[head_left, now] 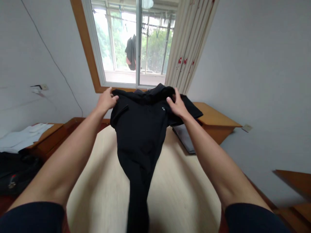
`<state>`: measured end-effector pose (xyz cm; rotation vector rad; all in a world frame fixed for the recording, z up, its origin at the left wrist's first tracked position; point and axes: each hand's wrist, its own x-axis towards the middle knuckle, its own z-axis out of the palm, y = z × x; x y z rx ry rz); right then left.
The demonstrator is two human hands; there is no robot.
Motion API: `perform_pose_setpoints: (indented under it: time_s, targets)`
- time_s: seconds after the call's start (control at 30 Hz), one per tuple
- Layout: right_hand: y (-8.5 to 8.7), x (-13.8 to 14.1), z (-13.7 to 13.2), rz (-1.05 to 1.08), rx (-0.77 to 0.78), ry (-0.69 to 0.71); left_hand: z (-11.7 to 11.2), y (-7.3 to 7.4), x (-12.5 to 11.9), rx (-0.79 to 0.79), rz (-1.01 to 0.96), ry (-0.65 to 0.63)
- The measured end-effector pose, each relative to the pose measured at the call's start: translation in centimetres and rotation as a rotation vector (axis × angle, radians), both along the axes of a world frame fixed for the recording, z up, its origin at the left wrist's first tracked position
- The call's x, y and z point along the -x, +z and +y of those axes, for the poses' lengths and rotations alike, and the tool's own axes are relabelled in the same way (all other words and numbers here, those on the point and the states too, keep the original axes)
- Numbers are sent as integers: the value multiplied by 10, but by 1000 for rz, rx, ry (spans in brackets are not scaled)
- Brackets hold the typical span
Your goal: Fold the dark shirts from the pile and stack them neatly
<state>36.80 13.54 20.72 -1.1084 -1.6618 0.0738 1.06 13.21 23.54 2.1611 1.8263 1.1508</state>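
A black polo shirt (139,129) with a small light logo on the chest hangs in front of me, its lower part trailing down toward me over a pale mat-covered bed (102,181). My left hand (106,100) pinches the shirt's left shoulder near the sleeve. On the other shoulder, beside the collar, my right hand (177,105) grips the cloth. Both arms are stretched out, holding the shirt up by its shoulders.
A window (136,42) with a wooden frame and a cream curtain (189,45) is straight ahead. A wooden bedside table (213,121) stands at right with a grey flat object (186,137) beside it. White folded cloth (21,136) and a dark bag (17,174) lie at left.
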Motion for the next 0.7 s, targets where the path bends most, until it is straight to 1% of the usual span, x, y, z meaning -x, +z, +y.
perform_pose_setpoints:
  time_s: [0.03,0.07,0.1,0.17,0.23,0.27,0.3,0.37,0.43,0.5,0.6,0.7]
  targets:
    - [-15,7,2,-95,49,-14,3,-16,-8,18,14,54]
    - [-35,13,-1,-185,98,-28,1,-37,-16,51,31,69]
    - [-57,20,-9,-271,152,-30,-4,-60,-23,101,66,43]
    - [-106,33,-37,-420,255,13,-24,-113,-34,248,238,-69]
    - [-152,46,-73,-500,374,88,-49,-164,-37,383,328,-216]
    - [-172,53,-91,-515,427,122,-62,-187,-37,431,352,-260]
    - [-188,59,-107,-507,462,146,-75,-207,-37,478,391,-300]
    - [-211,72,-132,-497,493,243,-97,-238,-35,547,452,-325]
    - [-223,85,-145,-501,492,322,-116,-260,-38,547,487,-315]
    - [-228,96,-148,-527,490,356,-130,-273,-44,493,494,-297]
    - [-229,103,-142,-613,503,369,-145,-282,-53,445,476,-306]
    - [-227,93,-140,-697,534,339,-156,-286,-48,432,422,-333]
